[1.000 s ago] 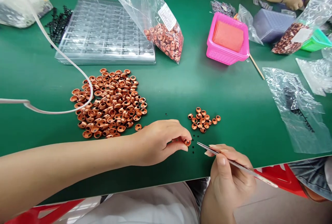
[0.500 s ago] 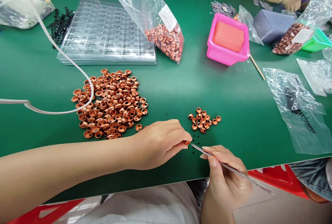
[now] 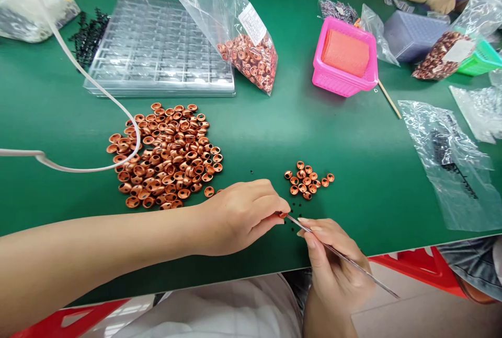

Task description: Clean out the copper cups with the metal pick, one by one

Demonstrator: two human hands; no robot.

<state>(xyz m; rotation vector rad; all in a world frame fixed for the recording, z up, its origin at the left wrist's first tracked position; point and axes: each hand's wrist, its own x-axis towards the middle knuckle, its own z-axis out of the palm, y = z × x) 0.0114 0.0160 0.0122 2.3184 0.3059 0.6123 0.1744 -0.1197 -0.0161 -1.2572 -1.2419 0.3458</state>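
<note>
My left hand [image 3: 247, 218] pinches a small copper-coloured cup [image 3: 282, 214] between its fingertips, low over the green table. Thin metal tweezers [image 3: 349, 259] are held in my right hand [image 3: 337, 259], their tip at the cup. Tiny black pieces [image 3: 300, 205] lie on the table just beyond the tweezers' tip. A small group of copper cups [image 3: 301, 188] sits behind them. To the left, beyond my left forearm, spreads a large pile of copper cups [image 3: 168, 155]. How the tip meets the inside of the cup is hidden by its small size.
Behind the pile are clear plastic trays [image 3: 157, 50], a bag of copper cups [image 3: 251, 58] and black parts [image 3: 90, 37]. A white cable [image 3: 98, 84] crosses the left. A pink basket [image 3: 345, 79] and plastic bags [image 3: 451, 171] lie right. Another person's hand [image 3: 441, 2] rests at the far right.
My right hand has moved slightly left with the tweezers, bringing their tip up to the cup. My left hand has stayed almost still, holding the cup.
</note>
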